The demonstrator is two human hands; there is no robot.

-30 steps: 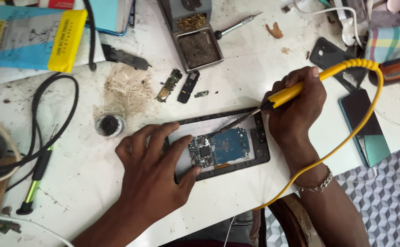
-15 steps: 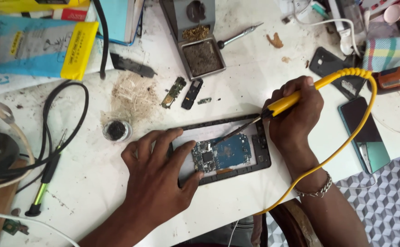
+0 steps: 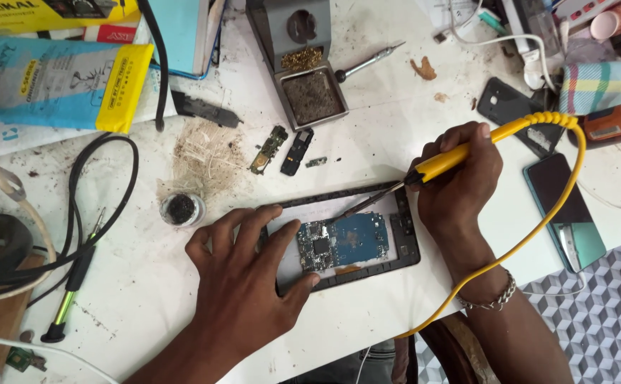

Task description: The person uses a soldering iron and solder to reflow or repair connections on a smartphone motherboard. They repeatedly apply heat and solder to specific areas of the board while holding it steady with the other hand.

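Little has shifted since a second ago. At six o'clock the left hand (image 3: 243,284) lies flat, unclenched, pinning the opened phone (image 3: 342,238) steady. At three o'clock the right hand (image 3: 459,181) clenches the yellow soldering iron (image 3: 445,162), tip angled onto the blue circuit board (image 3: 342,240). At twelve o'clock, the iron stand (image 3: 300,57) sits within reach.

**A stained white bench, crowded edge to edge**

We see a white table (image 3: 424,99), smeared with dark marks, carrying everything. Near the middle lies an opened phone frame (image 3: 353,238) with its blue circuit board. To its left sit a small round pot (image 3: 180,208) and a patch of pale fibres (image 3: 207,160). Farther off stands a grey soldering stand (image 3: 297,57), with two small loose parts (image 3: 282,148) just in front. At far left lies a blue and yellow packet (image 3: 61,82); black cables (image 3: 104,213) loop below. On the right rest two phones (image 3: 565,213).
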